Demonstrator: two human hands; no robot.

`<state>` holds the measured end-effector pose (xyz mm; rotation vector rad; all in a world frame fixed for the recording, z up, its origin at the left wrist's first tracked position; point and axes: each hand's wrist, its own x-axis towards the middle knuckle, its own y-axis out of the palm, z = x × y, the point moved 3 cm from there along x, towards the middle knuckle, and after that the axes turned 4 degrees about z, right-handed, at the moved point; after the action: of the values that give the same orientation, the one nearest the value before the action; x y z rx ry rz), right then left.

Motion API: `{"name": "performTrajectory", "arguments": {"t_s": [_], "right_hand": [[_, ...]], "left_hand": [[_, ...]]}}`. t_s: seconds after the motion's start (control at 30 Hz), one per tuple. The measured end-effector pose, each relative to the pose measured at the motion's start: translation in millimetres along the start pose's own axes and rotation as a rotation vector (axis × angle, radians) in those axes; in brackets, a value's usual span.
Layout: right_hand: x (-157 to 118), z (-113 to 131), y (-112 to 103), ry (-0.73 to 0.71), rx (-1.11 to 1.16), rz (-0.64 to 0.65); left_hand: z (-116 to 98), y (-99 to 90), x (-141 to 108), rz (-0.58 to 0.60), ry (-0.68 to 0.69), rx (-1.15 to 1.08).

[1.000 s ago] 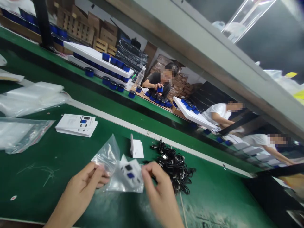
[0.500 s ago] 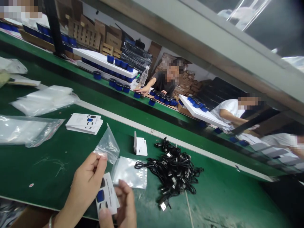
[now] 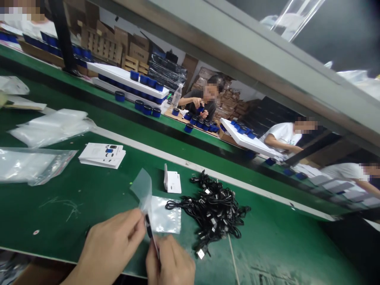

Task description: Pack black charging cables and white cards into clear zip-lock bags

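Head view: long green bench (image 3: 97, 194) slanting from upper left to lower right, with a pale strip (image 3: 139, 146) along it. Above, a broad grey beam (image 3: 252, 51) at much the same slant. On the far side, a person in a dark shirt (image 3: 192, 97) with arms bent and, farther right, a person in a white shirt (image 3: 280, 134). Left of the dark shirt, a white tray (image 3: 115, 73) bearing blue jars (image 3: 156, 112), with others just in front of it.

At the near edge, left hand (image 3: 114, 239) with thumb pressed to fingers, pinching the lower end of a clear bag (image 3: 142, 186). Just beside it, right hand (image 3: 172, 261), pinching the lower end of a thin printed card (image 3: 151, 233). Card edge-on between both hands, over the near part of the bench; overlap with the bag impossible to tell.

Right of both hands, a tangled heap of black cables (image 3: 215, 211). Far left, stacked plastic bags (image 3: 53, 124) and, nearer, a resealable bag (image 3: 29, 164). Near these, a pile of leaflets (image 3: 96, 154). Beyond the right hand, a flat empty-looking bag (image 3: 166, 219), partly under a cable loop. Smallest, a folded white card (image 3: 173, 181), partly upright, and a USB plug (image 3: 201, 253) at the heap's near end.
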<state>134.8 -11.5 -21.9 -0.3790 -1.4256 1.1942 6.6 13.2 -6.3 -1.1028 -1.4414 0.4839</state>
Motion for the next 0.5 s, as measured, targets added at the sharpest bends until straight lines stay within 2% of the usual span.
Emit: {"name": "performTrajectory", "arguments": {"t_s": [0.07, 0.2, 0.27, 0.4, 0.43, 0.5], "right_hand": [[1, -5, 1, 0.055, 0.07, 0.053], [-1, -18, 2, 0.112, 0.485, 0.192], [-2, -23, 3, 0.176, 0.667, 0.241], [-1, -35, 9, 0.517, 0.902, 0.165], [1, -34, 11, 0.555, 0.949, 0.152], [7, -27, 18, 0.517, 1.003, 0.235]], "left_hand": [[-10, 1.8, -4, 0.023, 0.121, -0.04], [-18, 2.6, -11, 0.058, 0.226, -0.122], [-16, 3.0, -15, 0.07, 0.216, -0.14], [-10, 6.3, -26, 0.136, 0.111, -0.275], [-9, 7.4, -28, 0.154, 0.082, -0.317], [-9, 9.6, -32, 0.192, 0.038, -0.377]]}}
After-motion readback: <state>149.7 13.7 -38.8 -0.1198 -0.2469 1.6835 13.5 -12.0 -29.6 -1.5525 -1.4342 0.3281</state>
